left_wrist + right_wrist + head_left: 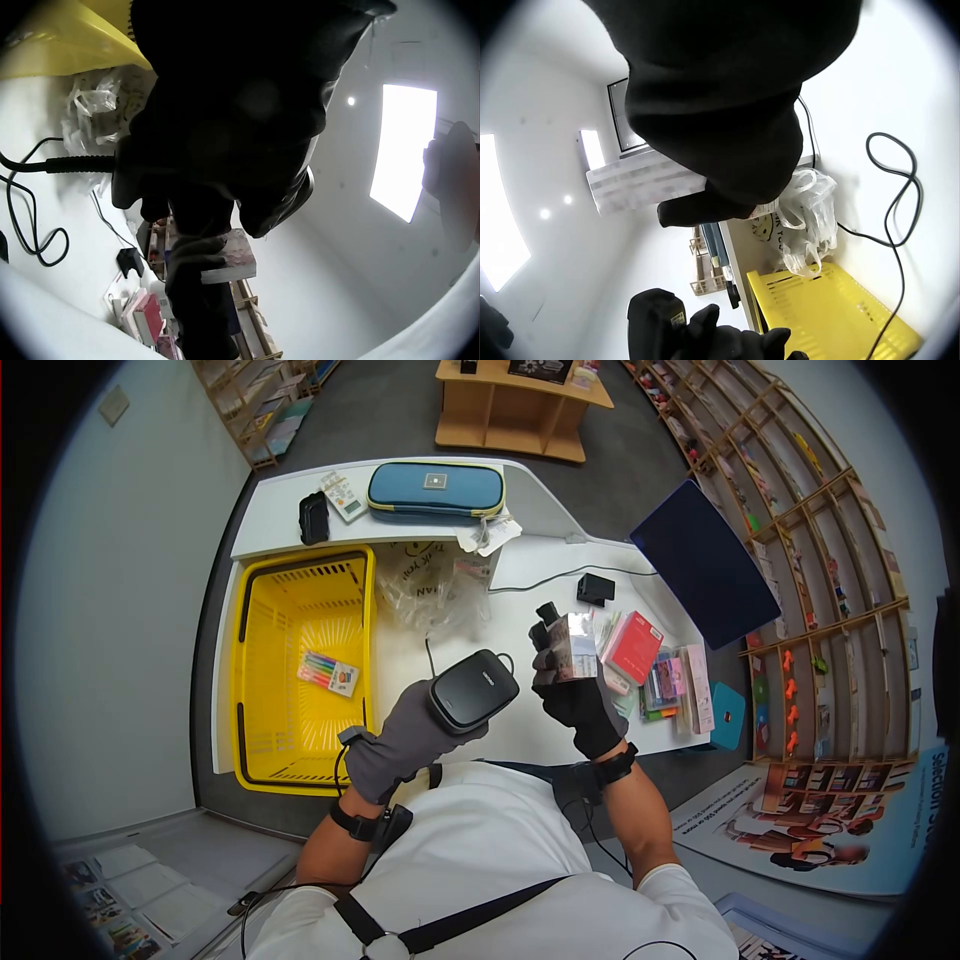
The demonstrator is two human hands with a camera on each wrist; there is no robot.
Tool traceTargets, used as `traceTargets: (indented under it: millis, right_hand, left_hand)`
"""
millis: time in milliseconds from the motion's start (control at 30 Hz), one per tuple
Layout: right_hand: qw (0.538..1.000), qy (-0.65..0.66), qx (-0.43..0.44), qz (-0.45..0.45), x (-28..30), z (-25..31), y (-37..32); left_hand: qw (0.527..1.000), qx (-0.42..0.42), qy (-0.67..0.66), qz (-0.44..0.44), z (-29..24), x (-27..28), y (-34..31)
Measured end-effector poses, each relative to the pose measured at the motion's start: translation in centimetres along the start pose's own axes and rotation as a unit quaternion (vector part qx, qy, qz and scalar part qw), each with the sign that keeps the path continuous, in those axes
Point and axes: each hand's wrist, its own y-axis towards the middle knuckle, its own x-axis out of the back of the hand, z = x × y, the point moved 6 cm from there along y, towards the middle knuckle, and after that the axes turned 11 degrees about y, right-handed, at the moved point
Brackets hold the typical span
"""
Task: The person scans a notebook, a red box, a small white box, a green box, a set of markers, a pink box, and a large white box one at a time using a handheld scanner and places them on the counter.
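Note:
In the head view the left hand (405, 745), in a grey glove, grips a black corded handheld device (473, 690), its broad face turned up. To its right, the black-gloved right hand (580, 710) holds a small box with a pale, pinkish printed face (575, 647) above the counter. The right wrist view shows that box (641, 182) pinched by the right hand (712, 112). Seen from the left wrist, the left hand (232, 112) is a dark shape that mostly hides the device, and the box (230, 259) is beyond it.
A yellow basket (365, 660) with a pack of colored pens (328, 673) stands at left. Plastic bags (435, 595), a blue pencil case (436, 490) and a black stand (596, 589) lie beyond. At right are a red box (633, 648), several packets and a dark screen (705, 565).

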Motion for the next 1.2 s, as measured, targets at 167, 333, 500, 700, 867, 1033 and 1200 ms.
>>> traceTargets:
  millis: [167,333,500,700,867,1033,1200]
  right_hand:
    - [0.998,-0.036,-0.042,-0.027,0.3,-1.7,0.6]
    - [0.980,0.061,-0.164,0.097,-0.5,-4.0,1.4]
    - [0.992,-0.100,-0.040,-0.071,-2.1,-4.2,0.6]
    - [0.990,0.025,-0.079,0.116,-2.5,-3.0,0.4]
    - [0.979,0.106,-0.096,0.145,3.4,-1.0,1.5]
    - [0.983,-0.077,0.049,-0.158,3.2,-0.8,0.7]
    - [0.993,-0.065,0.045,-0.090,1.2,-1.1,0.6]
  left_hand:
    - [1.000,0.015,0.005,0.000,-0.1,0.2,-0.1]
    - [0.995,0.090,0.001,0.044,0.2,0.1,-0.3]
    - [0.997,0.068,0.003,0.029,0.4,0.2,-0.4]
    - [0.998,0.051,0.024,0.021,0.5,0.3,-0.4]
    - [0.997,0.059,0.036,0.027,0.5,0.2,-0.4]
    - [0.998,0.039,0.040,0.023,0.1,0.5,-0.4]
    - [0.998,0.034,0.058,-0.003,1.0,0.4,-0.4]
